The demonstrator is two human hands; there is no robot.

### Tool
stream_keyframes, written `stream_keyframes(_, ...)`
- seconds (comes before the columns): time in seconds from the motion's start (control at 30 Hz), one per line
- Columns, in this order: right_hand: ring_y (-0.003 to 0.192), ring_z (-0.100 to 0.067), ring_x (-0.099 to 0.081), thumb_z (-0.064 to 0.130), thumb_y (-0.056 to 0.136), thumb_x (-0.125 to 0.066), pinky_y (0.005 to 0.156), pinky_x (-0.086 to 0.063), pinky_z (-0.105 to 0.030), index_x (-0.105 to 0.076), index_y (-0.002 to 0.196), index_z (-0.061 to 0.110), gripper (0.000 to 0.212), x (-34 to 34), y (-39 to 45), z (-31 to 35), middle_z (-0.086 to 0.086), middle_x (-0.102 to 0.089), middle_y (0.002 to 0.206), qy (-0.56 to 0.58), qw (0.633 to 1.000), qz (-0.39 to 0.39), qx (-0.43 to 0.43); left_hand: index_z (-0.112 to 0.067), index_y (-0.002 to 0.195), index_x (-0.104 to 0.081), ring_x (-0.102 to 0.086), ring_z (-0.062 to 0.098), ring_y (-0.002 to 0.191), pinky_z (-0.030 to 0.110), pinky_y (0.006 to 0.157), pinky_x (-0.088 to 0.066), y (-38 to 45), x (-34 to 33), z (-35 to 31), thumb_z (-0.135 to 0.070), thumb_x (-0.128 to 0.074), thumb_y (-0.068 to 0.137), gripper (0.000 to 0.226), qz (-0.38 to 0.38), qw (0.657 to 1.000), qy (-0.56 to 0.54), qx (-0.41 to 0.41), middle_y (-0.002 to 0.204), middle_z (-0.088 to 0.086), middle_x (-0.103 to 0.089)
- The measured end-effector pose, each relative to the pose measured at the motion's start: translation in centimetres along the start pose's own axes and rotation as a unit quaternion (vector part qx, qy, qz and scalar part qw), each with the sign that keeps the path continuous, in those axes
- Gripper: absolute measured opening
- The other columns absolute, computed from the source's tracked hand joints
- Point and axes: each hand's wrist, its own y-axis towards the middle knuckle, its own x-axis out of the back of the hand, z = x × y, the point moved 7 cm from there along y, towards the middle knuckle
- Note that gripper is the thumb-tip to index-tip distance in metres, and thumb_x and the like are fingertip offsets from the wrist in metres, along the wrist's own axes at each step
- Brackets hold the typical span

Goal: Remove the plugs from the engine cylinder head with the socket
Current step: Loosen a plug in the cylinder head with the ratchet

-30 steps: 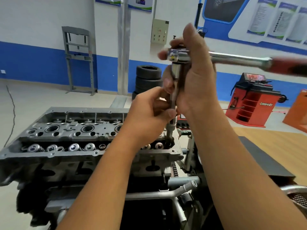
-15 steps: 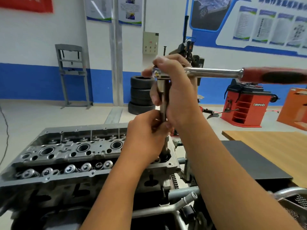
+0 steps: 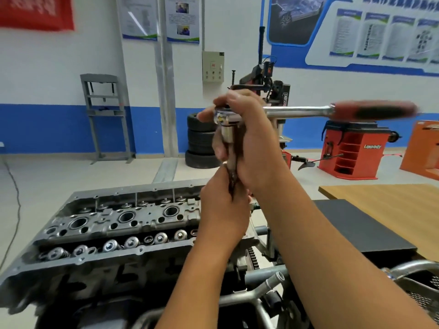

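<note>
The grey engine cylinder head (image 3: 114, 224) lies in front of me with three round plug wells showing along its middle. A long socket (image 3: 230, 138) stands upright above the head's right end, hanging from a ratchet wrench (image 3: 332, 111) with a red and black handle pointing right. My right hand (image 3: 247, 138) wraps round the ratchet head and the top of the socket. My left hand (image 3: 223, 210) grips the lower part of the socket and hides its tip and the well below. No plug is visible.
A wooden table (image 3: 392, 210) with a black mat (image 3: 361, 229) stands to the right. A metal mesh basket (image 3: 422, 286) sits at the lower right. Stacked tyres (image 3: 200, 141), a red machine (image 3: 351, 153) and a grey rack (image 3: 104, 115) stand behind.
The view has tilted up, so the cylinder head sits lower in frame. Both hands keep their hold on the socket and ratchet. The handle still points right.
</note>
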Motion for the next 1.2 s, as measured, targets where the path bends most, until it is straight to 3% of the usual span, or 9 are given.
stream_keyframes(0.1, 0.036, -0.024, -0.050, 0.015, 0.092, -0.056, 0.041, -0.035, -0.024, -0.061, 0.087, 0.005, 0.013, 0.3, -0.6, 0.8, -0.020, -0.072, 0.089, -0.021, 0.998, -0.023, 0.048, -0.028, 0.080, -0.055, -0.047, 0.005, 0.055, 0.020, 0.052, -0.040, -0.4, -0.3, -0.5, -0.005, -0.049, 0.102, 0.033, 0.010, 1.000, -0.001, -0.006, 0.063, -0.014, -0.058)
stream_keyframes(0.23, 0.033, -0.017, -0.039, 0.025, 0.085, -0.050, 0.043, -0.022, -0.018, -0.067, 0.079, 0.010, 0.023, -0.6, 0.2, 0.0, -0.015, -0.068, 0.077, 0.130, 0.983, 0.074, -0.108, -0.019, 0.101, -0.064, -0.066, 0.017, 0.078, 0.028, 0.070, -0.055, -1.0, -0.3, 0.1, -0.010, -0.049, 0.109, 0.018, 0.088, 0.995, -0.053, 0.010, 0.087, -0.001, -0.072)
stream_keyframes(0.33, 0.030, -0.016, -0.038, 0.032, 0.086, -0.046, 0.044, -0.019, -0.017, -0.070, 0.074, 0.012, 0.033, -0.5, 0.3, -0.5, -0.012, -0.067, 0.072, 0.209, 0.958, 0.103, -0.168, -0.016, 0.101, -0.064, -0.069, 0.019, 0.082, 0.033, 0.078, -0.057, -1.1, 0.0, 0.4, -0.007, -0.052, 0.107, 0.016, 0.098, 0.995, -0.029, -0.001, 0.090, -0.001, -0.074)
stream_keyframes(0.4, 0.034, -0.017, -0.041, 0.034, 0.093, -0.049, 0.042, -0.023, -0.019, -0.068, 0.081, 0.013, 0.031, -0.3, 0.3, -0.8, -0.013, -0.070, 0.080, 0.146, 0.976, 0.075, -0.145, -0.018, 0.097, -0.064, -0.069, 0.014, 0.078, 0.037, 0.072, -0.059, -1.2, 0.2, 0.7, -0.007, -0.053, 0.106, 0.018, 0.058, 0.998, -0.015, -0.004, 0.085, -0.001, -0.073)
stream_keyframes(0.57, 0.036, -0.023, -0.047, 0.020, 0.092, -0.061, 0.038, -0.039, -0.026, -0.060, 0.083, 0.009, 0.015, 0.4, -0.4, 0.7, -0.027, -0.066, 0.085, -0.032, 0.995, -0.062, 0.077, -0.028, 0.084, -0.059, -0.048, 0.004, 0.055, 0.013, 0.051, -0.038, -1.3, 0.1, 0.5, 0.001, -0.053, 0.100, 0.034, 0.023, 0.999, 0.006, -0.023, 0.066, -0.015, -0.059)
stream_keyframes(0.73, 0.037, -0.017, -0.044, 0.024, 0.093, -0.051, 0.040, -0.032, -0.019, -0.062, 0.086, 0.009, 0.020, -0.2, 0.8, -0.2, -0.014, -0.066, 0.081, 0.064, 0.994, 0.044, -0.075, -0.025, 0.109, -0.064, -0.069, 0.017, 0.091, 0.035, 0.080, -0.055, -1.5, 0.3, 0.9, -0.015, -0.050, 0.110, 0.018, 0.086, 0.995, -0.048, 0.015, 0.093, -0.004, -0.074)
stream_keyframes(0.83, 0.034, -0.016, -0.041, 0.031, 0.088, -0.048, 0.044, -0.022, -0.020, -0.065, 0.082, 0.010, 0.028, 0.1, 0.9, -0.7, -0.012, -0.065, 0.076, 0.169, 0.975, 0.053, -0.134, -0.023, 0.110, -0.061, -0.073, 0.016, 0.087, 0.052, 0.079, -0.060, -1.6, 0.2, 0.5, -0.009, -0.054, 0.107, 0.016, 0.064, 0.998, -0.016, 0.002, 0.093, 0.003, -0.072)
stream_keyframes(1.07, 0.040, -0.025, -0.052, 0.017, 0.092, -0.054, 0.045, -0.038, -0.033, -0.063, 0.088, 0.006, 0.015, 1.5, -0.9, 1.4, -0.020, -0.070, 0.088, 0.003, 0.998, -0.028, 0.054, -0.039, 0.106, -0.066, -0.073, 0.008, 0.078, 0.036, 0.073, -0.059, -1.9, 0.2, 0.9, -0.009, -0.071, 0.097, 0.032, -0.017, 1.000, 0.012, -0.013, 0.087, -0.012, -0.075)
stream_keyframes(1.2, 0.040, -0.022, -0.048, 0.024, 0.087, -0.053, 0.046, -0.032, -0.026, -0.068, 0.083, 0.009, 0.021, 1.1, 0.2, 0.6, -0.014, -0.068, 0.082, 0.078, 0.994, 0.053, -0.061, -0.037, 0.107, -0.065, -0.071, 0.014, 0.090, 0.048, 0.085, -0.059, -1.8, 0.1, 0.7, -0.023, -0.061, 0.100, 0.016, 0.042, 0.999, 0.000, -0.029, 0.094, -0.008, -0.074)
